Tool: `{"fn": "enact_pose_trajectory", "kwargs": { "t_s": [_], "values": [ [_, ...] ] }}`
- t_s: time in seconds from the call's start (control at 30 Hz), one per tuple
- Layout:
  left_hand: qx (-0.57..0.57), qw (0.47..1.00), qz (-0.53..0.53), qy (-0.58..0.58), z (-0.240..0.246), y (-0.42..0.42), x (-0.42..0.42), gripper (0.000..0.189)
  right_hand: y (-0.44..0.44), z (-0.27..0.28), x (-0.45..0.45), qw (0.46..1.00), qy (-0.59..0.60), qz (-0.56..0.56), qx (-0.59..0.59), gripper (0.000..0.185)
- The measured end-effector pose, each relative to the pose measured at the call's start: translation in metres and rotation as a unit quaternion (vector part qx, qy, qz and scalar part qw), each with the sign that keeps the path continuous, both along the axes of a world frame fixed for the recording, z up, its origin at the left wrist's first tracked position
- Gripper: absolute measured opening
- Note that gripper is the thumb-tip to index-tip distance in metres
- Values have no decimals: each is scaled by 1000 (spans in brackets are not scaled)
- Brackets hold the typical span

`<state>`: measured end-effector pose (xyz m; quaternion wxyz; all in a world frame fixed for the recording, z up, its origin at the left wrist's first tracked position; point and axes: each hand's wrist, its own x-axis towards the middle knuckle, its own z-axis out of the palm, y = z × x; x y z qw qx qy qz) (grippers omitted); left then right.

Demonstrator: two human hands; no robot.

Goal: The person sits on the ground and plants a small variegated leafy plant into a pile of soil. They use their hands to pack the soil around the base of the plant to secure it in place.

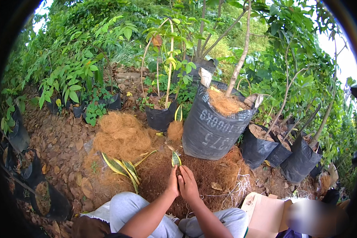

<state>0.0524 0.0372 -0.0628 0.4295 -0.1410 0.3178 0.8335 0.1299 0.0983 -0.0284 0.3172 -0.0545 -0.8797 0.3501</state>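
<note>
My left hand [173, 182] and my right hand [188, 184] are cupped together around the base of a small snake plant cutting [175, 159], whose yellow-edged leaf points away from me. What lies between the palms is hidden. Dark brown potting material [154, 175] is heaped beneath and around both hands. To the left lie several loose variegated snake plant leaves [119, 165]. Beyond them sits a big pile of coconut fiber [122, 134]. A fiber-wrapped ball [175, 131] with one snake plant leaf upright in it stands beyond my hands.
A large black woven sack [214, 128] holding a small tree stands just beyond the heap. Black grow bags [257, 145] line the right, others [49, 199] the left. White string [236, 190] and an open cardboard box [263, 212] lie at the near right.
</note>
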Motion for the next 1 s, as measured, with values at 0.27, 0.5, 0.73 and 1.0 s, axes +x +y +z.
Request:
{"fn": "enact_pose_trajectory", "kwargs": {
  "t_s": [0.27, 0.5, 0.73, 1.0],
  "values": [
    [25, 998, 48, 27, -21, -3, -12, 60, -6, -5, -4, 995, -45, -11, 84, 51],
    [-48, 998, 9, 32, 6, -2, -5, 58, 9, -4, -5, 1000, 0, -13, 20, 57],
    [-86, 991, 81, 62, 20, -4, 8, 50, 5, -19, -5, 998, -58, 2, 15, 61],
    [-135, 980, 112, 92, 15, -9, 15, 45, -4, -20, 0, 996, -77, 33, -21, 60]
  ]
}}
